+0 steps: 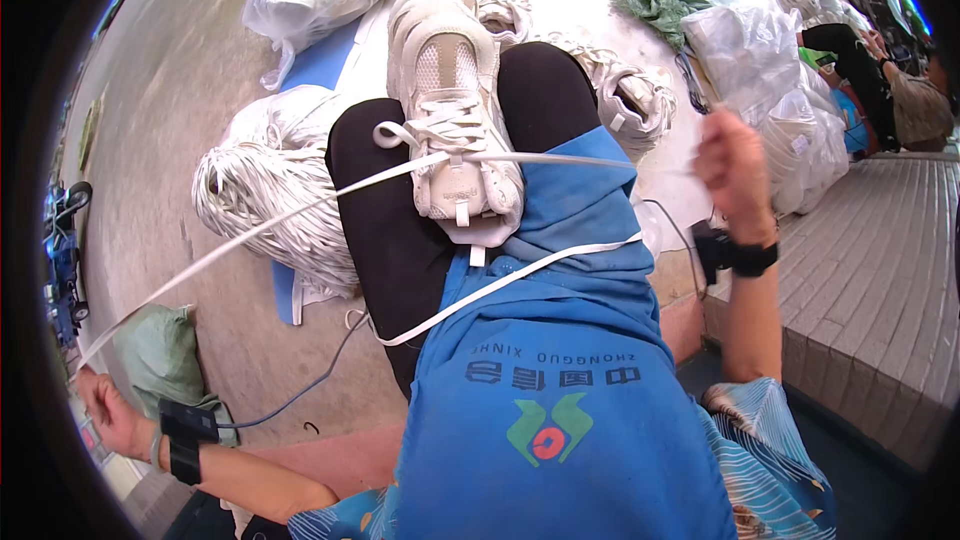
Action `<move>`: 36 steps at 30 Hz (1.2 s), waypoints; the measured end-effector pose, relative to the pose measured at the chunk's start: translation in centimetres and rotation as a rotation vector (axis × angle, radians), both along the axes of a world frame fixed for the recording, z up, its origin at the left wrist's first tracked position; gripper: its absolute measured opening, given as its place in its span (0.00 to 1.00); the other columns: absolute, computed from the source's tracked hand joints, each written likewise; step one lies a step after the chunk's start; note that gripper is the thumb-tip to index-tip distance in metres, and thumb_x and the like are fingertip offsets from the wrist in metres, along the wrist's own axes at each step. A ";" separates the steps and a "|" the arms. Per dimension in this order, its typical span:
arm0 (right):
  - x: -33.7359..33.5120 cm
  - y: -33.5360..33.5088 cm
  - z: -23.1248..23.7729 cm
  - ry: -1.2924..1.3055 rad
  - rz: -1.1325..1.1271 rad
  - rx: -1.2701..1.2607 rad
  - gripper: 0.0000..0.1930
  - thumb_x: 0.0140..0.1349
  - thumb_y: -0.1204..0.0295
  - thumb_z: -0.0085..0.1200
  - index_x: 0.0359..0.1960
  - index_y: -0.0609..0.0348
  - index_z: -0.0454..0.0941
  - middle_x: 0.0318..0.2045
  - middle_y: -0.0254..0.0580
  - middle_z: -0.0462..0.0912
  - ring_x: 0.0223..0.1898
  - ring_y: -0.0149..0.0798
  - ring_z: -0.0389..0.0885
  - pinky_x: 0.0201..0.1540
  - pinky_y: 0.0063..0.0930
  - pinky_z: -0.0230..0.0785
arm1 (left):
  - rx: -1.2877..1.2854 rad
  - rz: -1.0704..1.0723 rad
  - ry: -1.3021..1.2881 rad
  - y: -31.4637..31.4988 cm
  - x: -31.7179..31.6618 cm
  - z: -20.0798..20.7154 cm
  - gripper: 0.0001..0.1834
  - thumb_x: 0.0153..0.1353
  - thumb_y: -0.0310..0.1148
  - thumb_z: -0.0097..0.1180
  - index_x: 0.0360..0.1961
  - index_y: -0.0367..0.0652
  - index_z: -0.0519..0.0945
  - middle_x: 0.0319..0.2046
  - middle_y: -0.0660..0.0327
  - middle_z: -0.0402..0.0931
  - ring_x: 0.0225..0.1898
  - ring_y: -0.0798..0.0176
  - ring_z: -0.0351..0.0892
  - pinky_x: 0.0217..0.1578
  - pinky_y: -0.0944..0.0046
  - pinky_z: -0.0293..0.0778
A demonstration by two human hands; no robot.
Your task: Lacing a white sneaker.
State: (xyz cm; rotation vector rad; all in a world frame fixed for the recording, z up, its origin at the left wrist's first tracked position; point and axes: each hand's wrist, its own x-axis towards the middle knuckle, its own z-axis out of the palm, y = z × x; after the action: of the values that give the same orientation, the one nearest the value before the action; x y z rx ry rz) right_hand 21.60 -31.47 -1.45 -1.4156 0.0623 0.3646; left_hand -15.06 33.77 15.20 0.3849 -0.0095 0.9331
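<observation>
Sneaker [445, 65], off-white with a mesh toe, rests between the seated person's knees, its toe pointing away from the body and its opening nearest the blue apron [560, 370]. White shoelace [270, 225] stretches out from it to both sides, in a nearly straight line either way. Out at far left, the left hand [112, 418] has its fingers bent around one end. Over on the right, the right hand [737, 165] is curled into a fist where the other strand arrives, though blur softens its fingers. One more length of white lace [500, 285] lies across the apron. Beside the left knee sits a thick bundle of white laces [275, 190]. Past the right knee, another off-white sneaker [640, 100] lies on a white sheet [690, 145], near clear plastic bags [745, 55].
</observation>
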 end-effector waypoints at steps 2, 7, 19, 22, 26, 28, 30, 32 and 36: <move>2.4 -4.3 -0.7 0.091 -0.203 0.091 0.17 0.72 0.60 0.48 0.24 0.52 0.72 0.12 0.17 0.56 0.10 0.17 0.50 0.11 0.17 0.41 | 0.051 -0.071 -0.001 1.4 -1.1 -3.7 0.10 0.73 0.25 0.33 0.31 0.39 0.61 0.24 0.63 0.58 0.18 0.71 0.56 0.21 0.73 0.56; 5.2 -8.9 -5.9 -0.087 -0.143 -0.732 0.19 0.70 0.56 0.51 0.25 0.55 0.74 0.11 0.18 0.56 0.10 0.17 0.51 0.11 0.16 0.41 | 0.224 -0.087 0.365 1.3 -0.2 -10.0 0.05 0.68 0.21 0.40 0.33 0.36 0.67 0.34 0.57 0.66 0.37 0.62 0.68 0.45 0.61 0.67; 5.6 -4.3 -7.4 -0.839 0.247 -1.502 0.12 0.64 0.65 0.53 0.34 0.61 0.84 0.26 0.52 0.81 0.32 0.50 0.81 0.39 0.39 0.74 | 0.163 -0.293 0.180 -6.2 4.5 -11.6 0.07 0.69 0.28 0.48 0.42 0.32 0.71 0.28 0.63 0.58 0.27 0.67 0.58 0.30 0.68 0.64; 2.1 2.2 -4.3 -0.975 0.129 -0.940 0.06 0.59 0.74 0.56 0.33 0.62 0.84 0.31 0.51 0.82 0.32 0.47 0.81 0.37 0.36 0.74 | 0.292 -0.258 0.404 -11.2 8.5 -12.5 0.14 0.69 0.32 0.52 0.50 0.33 0.72 0.28 0.65 0.62 0.25 0.71 0.58 0.25 0.72 0.62; -2.7 10.3 0.0 -0.910 0.400 -0.541 0.04 0.57 0.74 0.58 0.33 0.60 0.81 0.27 0.44 0.78 0.29 0.45 0.80 0.33 0.36 0.73 | 0.705 -0.240 0.965 -22.0 15.6 -13.8 0.14 0.69 0.34 0.54 0.51 0.37 0.77 0.29 0.68 0.73 0.19 0.79 0.61 0.19 0.78 0.60; -3.5 13.8 0.2 -1.038 0.371 -0.562 0.05 0.56 0.72 0.59 0.34 0.58 0.80 0.28 0.43 0.75 0.29 0.48 0.80 0.32 0.39 0.74 | 0.860 -0.263 1.076 -26.7 18.6 -14.5 0.09 0.68 0.31 0.55 0.46 0.40 0.81 0.30 0.67 0.76 0.21 0.80 0.64 0.22 0.79 0.61; -3.8 15.4 -0.3 -1.087 0.370 -0.626 0.08 0.55 0.74 0.63 0.37 0.56 0.79 0.29 0.41 0.75 0.28 0.44 0.79 0.28 0.35 0.72 | 1.113 -0.227 1.137 -29.5 21.3 -15.3 0.07 0.66 0.27 0.57 0.43 0.40 0.82 0.34 0.65 0.79 0.23 0.79 0.67 0.24 0.76 0.64; -3.8 15.9 -1.2 -1.095 0.407 -0.711 0.08 0.56 0.73 0.62 0.37 0.56 0.79 0.30 0.41 0.74 0.28 0.45 0.79 0.28 0.36 0.73 | 1.396 -0.101 1.127 -30.9 23.1 -16.1 0.07 0.64 0.25 0.57 0.43 0.37 0.80 0.33 0.64 0.79 0.24 0.75 0.69 0.26 0.72 0.67; -4.1 16.0 -2.1 -1.131 0.482 -0.814 0.07 0.57 0.73 0.60 0.36 0.57 0.77 0.31 0.41 0.74 0.28 0.46 0.79 0.28 0.37 0.74 | 1.599 -0.124 1.146 -31.3 23.4 -16.9 0.08 0.61 0.25 0.59 0.41 0.35 0.79 0.35 0.55 0.79 0.34 0.60 0.80 0.37 0.63 0.75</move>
State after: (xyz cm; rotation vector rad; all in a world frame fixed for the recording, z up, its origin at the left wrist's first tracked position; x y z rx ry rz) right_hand 17.46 -15.46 -3.51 -2.2602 -1.1818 -0.1522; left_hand 8.35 2.46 -1.75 2.3195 0.2793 0.2762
